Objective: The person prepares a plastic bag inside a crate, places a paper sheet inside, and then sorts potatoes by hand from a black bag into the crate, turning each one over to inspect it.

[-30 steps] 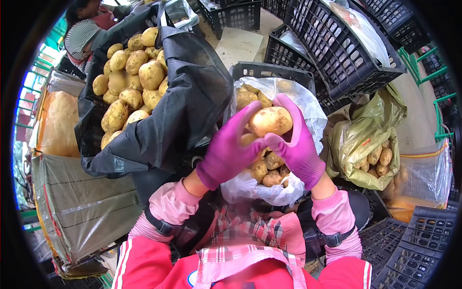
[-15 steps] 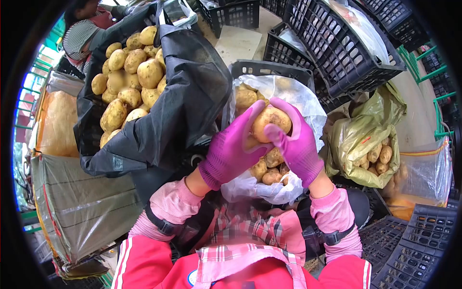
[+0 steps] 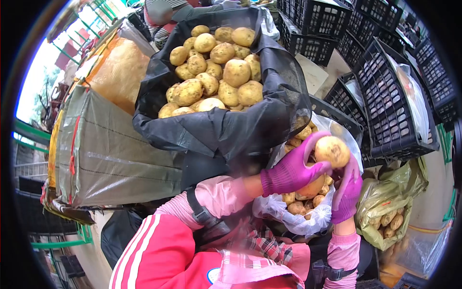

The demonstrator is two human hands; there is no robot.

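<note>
My left hand (image 3: 299, 166), in a purple glove, has its thumb and fingers curled round the left side of a large pale potato (image 3: 332, 151) with brown blotches. Against the lower right of the same potato rests my right hand (image 3: 347, 190), also gloved in purple, its fingers bent. Below both hands is a crate lined with a white plastic bag (image 3: 284, 214), where smaller potatoes (image 3: 296, 208) lie. A bigger potato (image 3: 312, 187) shows just under my left hand, partly covered by it.
A crate lined with black cloth (image 3: 211, 127), heaped with large potatoes (image 3: 221, 53), stands at front left. To the right are an olive plastic bag (image 3: 385, 200) of potatoes and stacked black crates (image 3: 390, 106). A grey-green wrapped bale (image 3: 115, 154) stands left. Another person's striped sleeve (image 3: 185, 10) shows behind.
My view has swung left, so the crates sit further right in it. The potato between my hands has turned, and my right hand has shifted lower on its right side.
</note>
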